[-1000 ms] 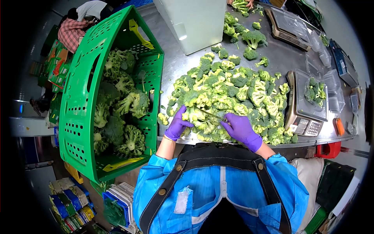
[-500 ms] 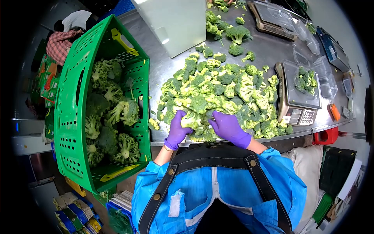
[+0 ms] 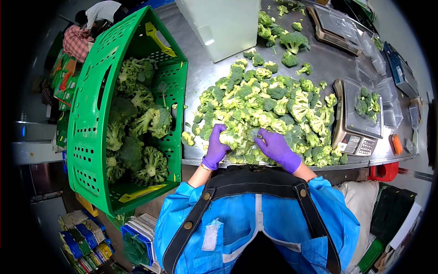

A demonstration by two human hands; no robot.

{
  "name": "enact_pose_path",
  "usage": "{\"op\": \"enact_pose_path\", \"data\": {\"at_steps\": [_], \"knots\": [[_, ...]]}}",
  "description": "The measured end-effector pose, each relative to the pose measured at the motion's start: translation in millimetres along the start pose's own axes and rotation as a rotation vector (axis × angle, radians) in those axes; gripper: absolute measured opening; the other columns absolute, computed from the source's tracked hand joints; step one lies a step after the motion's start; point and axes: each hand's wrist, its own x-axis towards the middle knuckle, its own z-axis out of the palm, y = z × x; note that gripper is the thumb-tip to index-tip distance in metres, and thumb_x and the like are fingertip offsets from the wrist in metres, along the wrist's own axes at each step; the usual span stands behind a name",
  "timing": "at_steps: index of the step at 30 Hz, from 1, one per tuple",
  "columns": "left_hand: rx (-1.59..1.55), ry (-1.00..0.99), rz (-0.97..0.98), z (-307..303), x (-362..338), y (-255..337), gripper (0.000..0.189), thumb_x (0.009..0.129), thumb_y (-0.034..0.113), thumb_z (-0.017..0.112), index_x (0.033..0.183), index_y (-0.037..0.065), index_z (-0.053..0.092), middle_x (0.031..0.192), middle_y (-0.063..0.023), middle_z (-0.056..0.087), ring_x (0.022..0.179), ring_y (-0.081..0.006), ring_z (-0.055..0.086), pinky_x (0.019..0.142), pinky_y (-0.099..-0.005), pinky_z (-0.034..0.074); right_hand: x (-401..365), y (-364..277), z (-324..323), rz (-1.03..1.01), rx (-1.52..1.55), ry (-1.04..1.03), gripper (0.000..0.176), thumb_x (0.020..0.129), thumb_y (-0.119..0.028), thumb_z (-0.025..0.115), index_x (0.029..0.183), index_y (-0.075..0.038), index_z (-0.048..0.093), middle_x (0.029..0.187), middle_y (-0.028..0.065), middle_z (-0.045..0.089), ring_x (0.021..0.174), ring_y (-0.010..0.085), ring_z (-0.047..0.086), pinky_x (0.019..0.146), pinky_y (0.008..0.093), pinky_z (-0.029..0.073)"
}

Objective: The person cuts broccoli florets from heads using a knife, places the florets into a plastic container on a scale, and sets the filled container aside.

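Low at the near edge of the steel table (image 3: 200, 68), pressed into the front of the heap: a broccoli piece (image 3: 233, 136), pale stalk under a green crown. Clamped between the thumb and curled fingers of the left hand (image 3: 215, 147), purple-gloved. Met from the other side by the right hand (image 3: 275, 147), gloved alike, fingers folded tight round a thin knife (image 3: 256, 133), blade slanting up and left over the piece.

Behind both hands, spread wide across the table, a heap of cut florets (image 3: 269, 102), light and dark green mixed. Beyond that, well apart, a few loose florets (image 3: 294, 41) beside a tall white tub (image 3: 228, 23).

To the right of the heap, just beside it, a scale (image 3: 358, 145) bearing a clear tray (image 3: 351, 112) with some florets inside. Further right, a stack of empty clear trays (image 3: 393, 109) and a small orange object (image 3: 397, 144), too small to make out. At the far end, a second scale (image 3: 331, 20).

To the left, tilted against the table edge, a green slotted crate (image 3: 91, 105) loaded with whole broccoli heads (image 3: 153, 119).

Nearest the camera, a blue coat (image 3: 255, 219) crossed by black apron straps. Far off at upper left, another person (image 3: 77, 39) in a checked shirt, bent over.
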Motion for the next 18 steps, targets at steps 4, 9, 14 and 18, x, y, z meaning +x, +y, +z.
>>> {"op": "enact_pose_path", "data": {"at_steps": [4, 9, 14, 18], "knots": [[0.061, -0.221, 0.26, 12, -8, 13, 0.043, 0.057, -0.01, 0.057, 0.094, 0.006, 0.043, 0.096, -0.0073, 0.049, 0.095, -0.0161, 0.048, 0.083, -0.028, 0.041, 3, 0, 8, 0.007, -0.011, -0.034, 0.029, 0.083, -0.026, 0.052, 0.099, -0.003, 0.053, 0.074, 0.0198, 0.06, 0.07, 0.0374, 0.059, 0.063, 0.0457, 0.046], [-0.331, -0.096, -0.097, 0, -21, 25, 0.044, 0.064, -0.002, 0.065, 0.1, 0.008, 0.042, 0.104, -0.0065, 0.05, 0.101, -0.0165, 0.049, 0.086, -0.0299, 0.042, 0, -6, 8, 0.063, 0.196, 0.029, 0.026, 0.083, -0.025, 0.054, 0.096, -0.003, 0.055, 0.074, 0.0195, 0.06, 0.071, 0.0352, 0.059, 0.063, 0.0426, 0.045], [-0.793, -0.19, -0.268, -78, -105, -13, 0.079, 0.065, 0.009, 0.065, 0.135, 0.006, 0.028, 0.13, -0.0133, 0.042, 0.117, -0.0273, 0.045, 0.092, -0.0345, 0.042, -6, -4, -3, 0.197, 0.642, 0.114, 0.02, 0.084, -0.021, 0.058, 0.088, -0.001, 0.057, 0.062, 0.0081, 0.057, 0.053, 0.0148, 0.055, 0.052, 0.028, 0.042], [-0.667, -0.074, -0.635, -146, -201, -128, 0.068, 0.067, -0.005, 0.051, 0.132, 0.005, 0.033, 0.13, -0.0144, 0.043, 0.117, -0.0313, 0.044, 0.092, -0.0372, 0.043, -8, 0, -3, 0.215, 0.759, 0.166, 0.015, 0.086, -0.017, 0.056, 0.086, -0.002, 0.057, 0.06, 0.0022, 0.054, 0.05, 0.007, 0.049, 0.048, 0.0221, 0.039]]}}
